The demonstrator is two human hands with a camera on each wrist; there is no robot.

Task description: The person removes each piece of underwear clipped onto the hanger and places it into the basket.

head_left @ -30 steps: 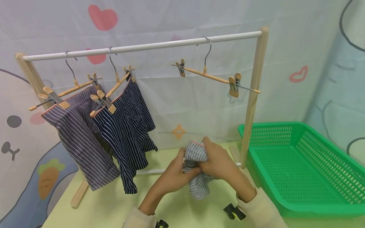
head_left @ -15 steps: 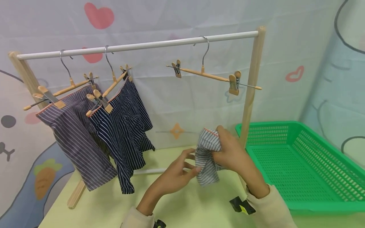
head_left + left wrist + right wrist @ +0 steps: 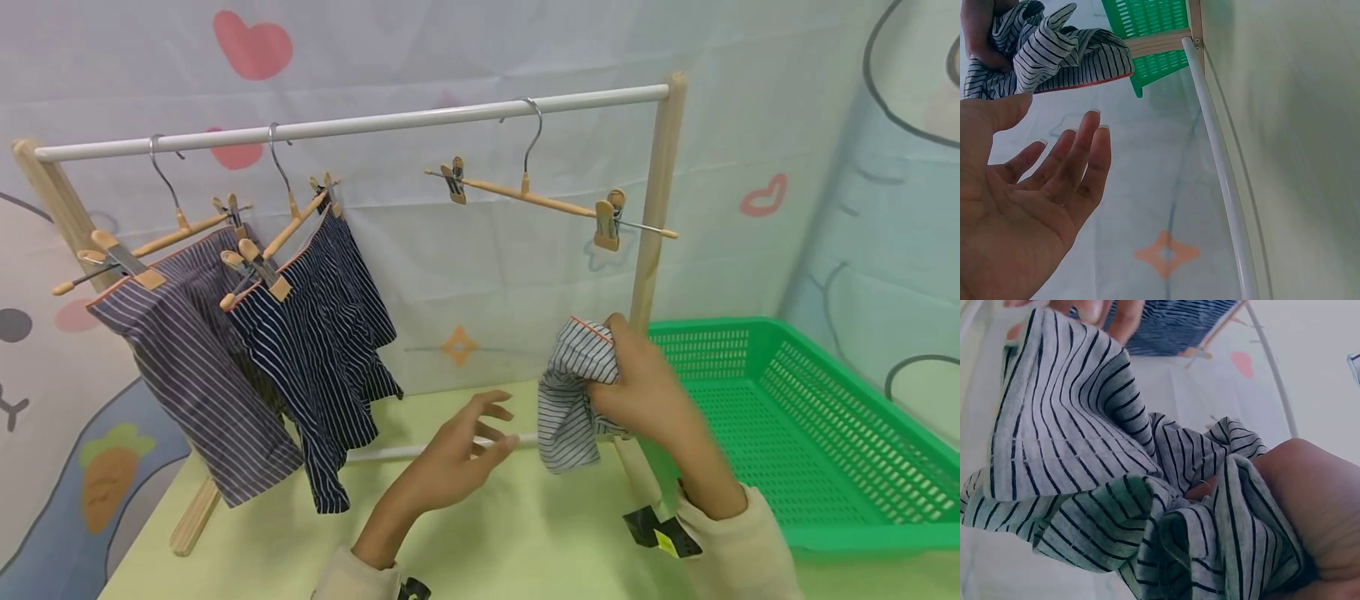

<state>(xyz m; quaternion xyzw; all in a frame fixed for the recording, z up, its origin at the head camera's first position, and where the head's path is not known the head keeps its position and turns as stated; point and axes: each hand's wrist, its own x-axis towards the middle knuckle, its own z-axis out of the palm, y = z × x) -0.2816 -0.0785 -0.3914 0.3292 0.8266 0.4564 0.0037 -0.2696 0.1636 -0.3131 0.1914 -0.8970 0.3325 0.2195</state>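
Above the yellow-green table (image 3: pixel 495 546), the left hand (image 3: pixel 453 467) has let go, relaxed and free; the right hand (image 3: pixel 637 387) alone grips the striped cloth (image 3: pixel 564 425), perhaps shorts, nearer the basket (image 3: pixel 862 536)

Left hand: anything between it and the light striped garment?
Nothing visible: only a gap separates the left hand from the light striped garment, which the right hand grips. The white lower bar lies behind, not between.

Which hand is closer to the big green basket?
Right. The right hand, gripping the striped cloth, is by the left edge of the green basket; the left hand is farther off to the left.
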